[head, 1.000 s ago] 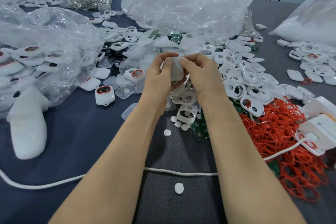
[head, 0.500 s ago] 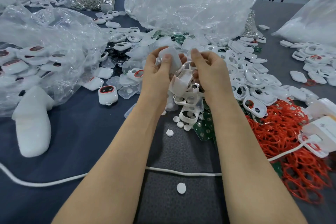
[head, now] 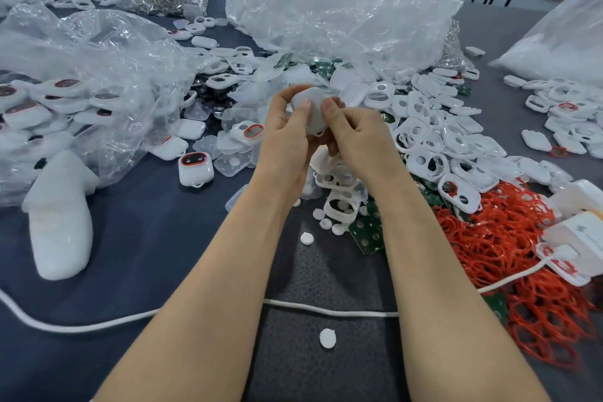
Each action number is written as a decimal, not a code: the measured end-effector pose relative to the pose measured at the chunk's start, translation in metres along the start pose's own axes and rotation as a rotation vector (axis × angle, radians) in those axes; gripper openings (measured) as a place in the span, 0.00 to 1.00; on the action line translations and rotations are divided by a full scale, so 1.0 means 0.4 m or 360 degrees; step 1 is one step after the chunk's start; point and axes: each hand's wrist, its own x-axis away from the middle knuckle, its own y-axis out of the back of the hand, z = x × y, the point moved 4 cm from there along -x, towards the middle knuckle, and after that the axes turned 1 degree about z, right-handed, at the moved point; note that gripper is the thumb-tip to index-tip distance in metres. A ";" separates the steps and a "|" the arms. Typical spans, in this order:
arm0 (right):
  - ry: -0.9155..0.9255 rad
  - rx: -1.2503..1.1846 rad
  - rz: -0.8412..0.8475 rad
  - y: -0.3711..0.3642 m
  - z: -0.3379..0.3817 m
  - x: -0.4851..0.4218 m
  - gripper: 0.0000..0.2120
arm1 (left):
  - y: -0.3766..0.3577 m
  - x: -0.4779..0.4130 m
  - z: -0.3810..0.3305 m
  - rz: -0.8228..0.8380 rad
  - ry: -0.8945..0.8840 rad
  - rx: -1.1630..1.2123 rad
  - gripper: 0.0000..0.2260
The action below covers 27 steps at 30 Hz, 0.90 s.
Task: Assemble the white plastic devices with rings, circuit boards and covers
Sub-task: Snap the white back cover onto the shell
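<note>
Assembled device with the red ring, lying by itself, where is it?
In the head view, the assembled device lies left of centre on the dark cloth, left of the left hand and beside the crumpled plastic bag.

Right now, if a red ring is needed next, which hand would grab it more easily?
Probably the right hand: the red rings are heaped on its side, just beyond that forearm. The left hand would have to cross over. Both now grip the white device.
</note>
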 end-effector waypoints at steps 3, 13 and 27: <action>0.0003 -0.0013 -0.0027 -0.009 0.002 0.002 0.26 | 0.001 -0.002 0.001 -0.0044 -0.0037 -0.0031 0.07; 0.0064 0.0070 -0.0138 -0.007 0.004 0.005 0.19 | 0.007 -0.006 0.000 -0.0003 -0.0130 -0.0081 0.08; -0.0139 -0.0757 -0.0399 0.054 -0.044 -0.011 0.12 | 0.007 -0.002 0.007 0.0110 -0.0195 -0.0899 0.04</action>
